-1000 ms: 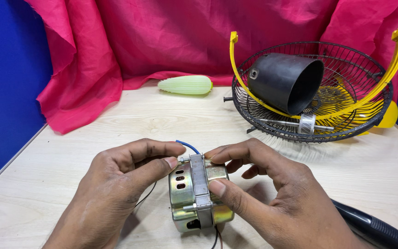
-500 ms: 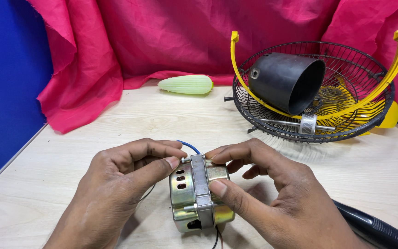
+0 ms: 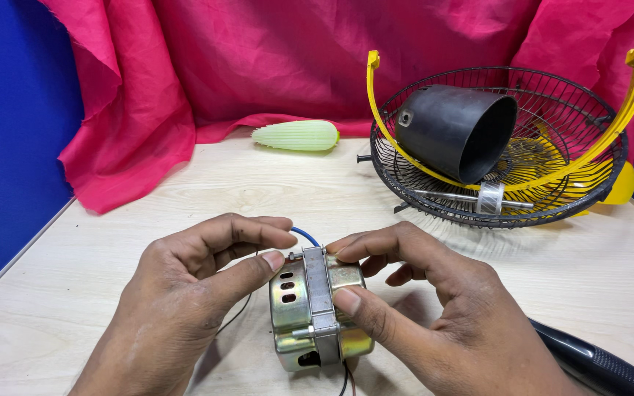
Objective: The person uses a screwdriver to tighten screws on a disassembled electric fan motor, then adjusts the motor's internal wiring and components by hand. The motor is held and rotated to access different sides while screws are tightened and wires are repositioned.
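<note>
A small metal fan motor (image 3: 310, 315) with a brass-coloured casing and a grey middle band rests on the pale wooden table (image 3: 185, 191). My left hand (image 3: 185, 301) grips its left side, thumb on the casing and fingers over the top. My right hand (image 3: 434, 315) holds the right side, thumb pressed on the grey band. A blue wire (image 3: 304, 235) arcs out from the top between my fingers. Thin dark wires (image 3: 345, 380) trail off below the motor.
A black wire fan guard (image 3: 574, 191) with yellow brackets lies at the back right, holding a black cone-shaped cover (image 3: 456, 132). A pale green ribbed piece (image 3: 296, 136) lies by the pink cloth (image 3: 258, 66). A black handle (image 3: 596, 367) sits at lower right.
</note>
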